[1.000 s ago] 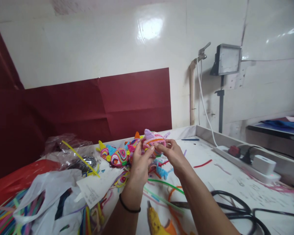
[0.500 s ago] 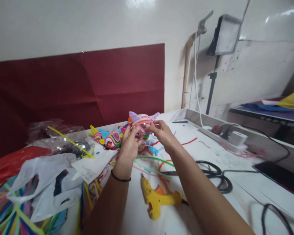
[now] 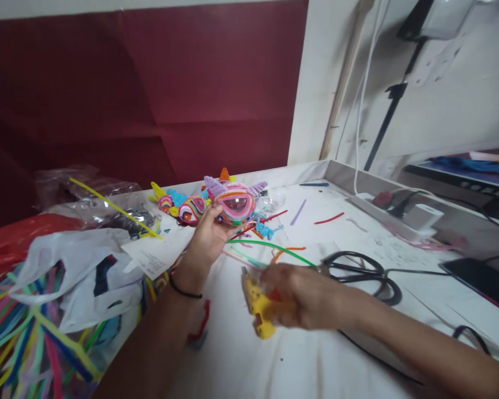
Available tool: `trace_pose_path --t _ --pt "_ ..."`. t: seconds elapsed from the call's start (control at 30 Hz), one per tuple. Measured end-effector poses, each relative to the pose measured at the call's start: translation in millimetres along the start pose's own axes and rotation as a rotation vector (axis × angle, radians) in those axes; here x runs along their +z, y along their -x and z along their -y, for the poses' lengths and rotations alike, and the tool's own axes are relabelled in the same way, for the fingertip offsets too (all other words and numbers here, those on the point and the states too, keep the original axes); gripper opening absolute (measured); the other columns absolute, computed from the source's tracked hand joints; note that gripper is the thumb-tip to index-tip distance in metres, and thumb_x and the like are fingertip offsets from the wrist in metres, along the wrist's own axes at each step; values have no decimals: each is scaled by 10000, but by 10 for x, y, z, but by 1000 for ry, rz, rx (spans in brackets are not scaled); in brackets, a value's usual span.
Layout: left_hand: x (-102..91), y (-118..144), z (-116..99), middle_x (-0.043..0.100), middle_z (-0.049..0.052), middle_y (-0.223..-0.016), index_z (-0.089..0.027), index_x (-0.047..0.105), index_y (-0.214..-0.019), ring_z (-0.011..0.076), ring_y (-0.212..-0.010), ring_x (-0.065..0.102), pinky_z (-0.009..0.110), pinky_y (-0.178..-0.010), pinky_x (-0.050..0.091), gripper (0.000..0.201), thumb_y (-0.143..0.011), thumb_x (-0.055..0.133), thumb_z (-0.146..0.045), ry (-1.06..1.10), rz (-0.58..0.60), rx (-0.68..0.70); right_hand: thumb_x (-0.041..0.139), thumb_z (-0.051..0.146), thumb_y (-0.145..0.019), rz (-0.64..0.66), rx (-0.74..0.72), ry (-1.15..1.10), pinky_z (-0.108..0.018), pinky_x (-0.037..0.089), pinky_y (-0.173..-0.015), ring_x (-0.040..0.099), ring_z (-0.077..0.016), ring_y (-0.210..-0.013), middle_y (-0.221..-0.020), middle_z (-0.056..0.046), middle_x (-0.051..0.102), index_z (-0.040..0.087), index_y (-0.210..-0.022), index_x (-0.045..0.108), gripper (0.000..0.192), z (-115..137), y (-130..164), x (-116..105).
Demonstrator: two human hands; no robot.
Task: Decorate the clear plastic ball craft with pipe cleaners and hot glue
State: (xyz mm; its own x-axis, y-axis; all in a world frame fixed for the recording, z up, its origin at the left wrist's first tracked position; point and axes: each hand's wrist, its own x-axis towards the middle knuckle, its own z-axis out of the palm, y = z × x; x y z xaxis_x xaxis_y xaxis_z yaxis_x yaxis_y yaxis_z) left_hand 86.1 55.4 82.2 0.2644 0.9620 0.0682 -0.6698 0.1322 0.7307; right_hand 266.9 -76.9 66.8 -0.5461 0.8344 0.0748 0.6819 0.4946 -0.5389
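My left hand (image 3: 208, 235) is closed around the lower left of a rounded pipe-cleaner craft piece (image 3: 235, 205). That piece is pink and orange, with a clear oval window in front and purple pointed horns on top. Just behind and left of it lies another colourful pipe-cleaner piece (image 3: 191, 209) with yellow and blue parts. Lower down, my right hand (image 3: 301, 296) is over the yellow hot glue gun (image 3: 261, 310), which lies on the white table. Motion smears its fingers, so I cannot see whether they grip the gun.
Bundles of coloured pipe cleaners (image 3: 37, 332) and a white plastic bag (image 3: 103, 260) fill the left. Loose stems, including a green one (image 3: 274, 246), lie mid-table. At right are a coiled black cable (image 3: 361, 271), a power strip (image 3: 382, 213) and a dark phone (image 3: 480, 282).
My right hand has left the craft piece and moved down to the glue gun. The left hand still holds the piece. The view has tilted downward.
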Motion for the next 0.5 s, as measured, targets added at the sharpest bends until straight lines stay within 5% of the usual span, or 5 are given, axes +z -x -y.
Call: trace_pose_path --t 0.13,0.27,0.4,0.5 --pt "-134 22 103 725 46 -1081 -202 631 -975 274 -1190 619 569 -1022 495 195 -788 674 -170 -22 8 -38 757 194 -739 101 27 222 -465 529 -974 652 -349 -1130 -1185 -172 701 121 -1224 639 505 -43 25 250" --pt "-182 21 170 711 48 -1084 -216 630 -1031 286 -1208 607 556 -1020 497 289 -754 696 -164 -29 11 -36 679 153 -819 39 -96 307 -406 536 -1008 682 -307 -1123 -1170 -170 733 128 -1235 620 420 -128 26 329" --pt "-224 28 210 704 27 -991 -214 611 -942 289 -1148 644 534 -998 514 260 -717 737 -188 -36 15 -32 618 139 -863 -75 -198 335 -355 553 -980 718 -272 -1044 -1123 -116 759 221 -1158 640 308 -93 135 168" --pt "-270 17 238 705 15 -931 -215 576 -883 282 -1104 669 500 -966 536 262 -693 756 -205 -37 22 -37 675 284 -856 -101 -155 150 -306 592 -880 732 -257 -992 -1109 -70 767 288 -1199 618 348 -66 279 -26"
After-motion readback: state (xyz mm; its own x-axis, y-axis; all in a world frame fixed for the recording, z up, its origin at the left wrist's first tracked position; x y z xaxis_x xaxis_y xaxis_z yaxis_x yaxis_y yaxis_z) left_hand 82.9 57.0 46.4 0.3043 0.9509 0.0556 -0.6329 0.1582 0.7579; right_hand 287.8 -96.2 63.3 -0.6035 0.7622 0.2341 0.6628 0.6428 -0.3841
